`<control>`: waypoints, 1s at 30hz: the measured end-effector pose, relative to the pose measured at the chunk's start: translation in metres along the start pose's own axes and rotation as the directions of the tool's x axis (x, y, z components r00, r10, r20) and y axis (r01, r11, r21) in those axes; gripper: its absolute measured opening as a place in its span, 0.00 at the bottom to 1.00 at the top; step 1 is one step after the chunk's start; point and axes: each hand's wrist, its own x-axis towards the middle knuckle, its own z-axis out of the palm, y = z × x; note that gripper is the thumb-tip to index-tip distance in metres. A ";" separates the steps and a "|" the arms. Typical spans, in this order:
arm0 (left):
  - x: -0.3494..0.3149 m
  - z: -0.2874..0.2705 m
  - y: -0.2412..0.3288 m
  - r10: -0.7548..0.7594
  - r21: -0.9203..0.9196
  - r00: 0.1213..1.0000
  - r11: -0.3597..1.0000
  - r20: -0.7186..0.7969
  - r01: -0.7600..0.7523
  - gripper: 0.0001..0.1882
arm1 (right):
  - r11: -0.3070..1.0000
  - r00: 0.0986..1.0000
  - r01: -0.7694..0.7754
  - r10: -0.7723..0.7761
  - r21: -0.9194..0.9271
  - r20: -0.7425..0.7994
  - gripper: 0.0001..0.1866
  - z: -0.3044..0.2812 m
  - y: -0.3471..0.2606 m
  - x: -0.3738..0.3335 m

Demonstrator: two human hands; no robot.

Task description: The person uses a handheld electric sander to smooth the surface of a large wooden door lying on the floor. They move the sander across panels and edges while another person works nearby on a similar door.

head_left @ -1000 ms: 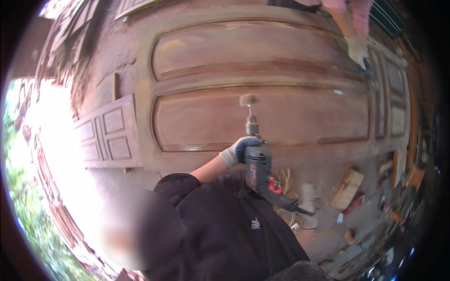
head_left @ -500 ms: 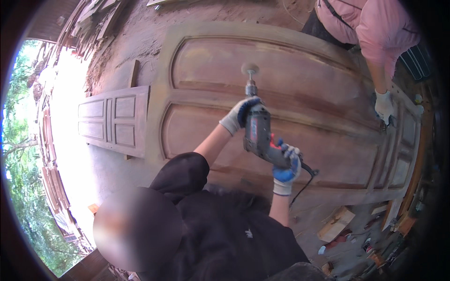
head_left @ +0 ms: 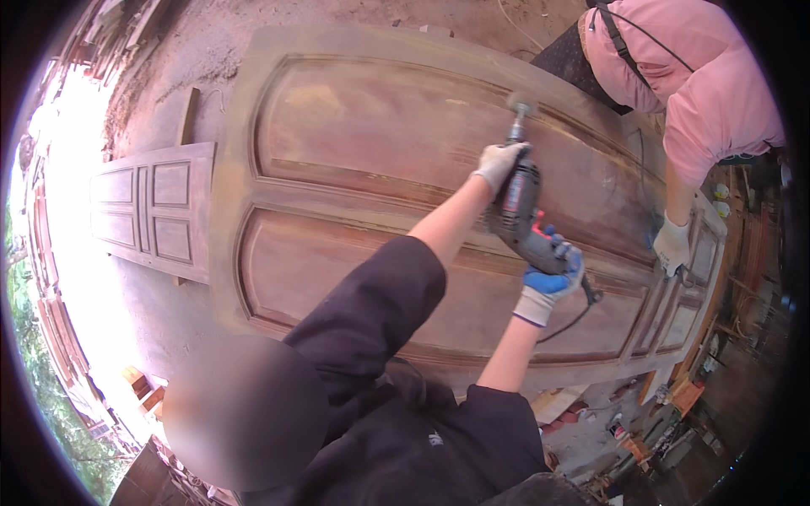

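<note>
A grey power drill (head_left: pixel 518 201) is held over a large panelled wooden door (head_left: pixel 363 118), which lies with its broad face up. The left hand (head_left: pixel 503 162), in a pale work glove, has its grip wrapped around the front of the drill, just behind the metal chuck (head_left: pixel 515 131). The right hand (head_left: pixel 554 274), in a white and blue glove, has its grip closed around the rear handle, near a red part (head_left: pixel 538 224) of the drill. A dark cord (head_left: pixel 567 327) curves down from the handle end. The drill's nose points toward the top of the picture, and its round, blurred head (head_left: pixel 521 104) is at the upper long panel, near the moulding along its far edge; whether it touches the wood cannot be told. At the right, a co-worker in a pink jacket (head_left: pixel 717 110) leans over the door, with a gloved hand (head_left: pixel 672 246) low at a dark tool too unclear to name. A smaller panelled door (head_left: pixel 156 209) lies to the left of the large one, and stacked planks (head_left: pixel 126 34) are at the upper left.
</note>
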 end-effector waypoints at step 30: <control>-0.024 -0.036 0.004 0.089 -0.276 0.995 0.958 0.042 -0.074 0.16 | 0.997 0.978 -0.062 0.051 0.046 0.203 0.08 0.004 0.011 0.005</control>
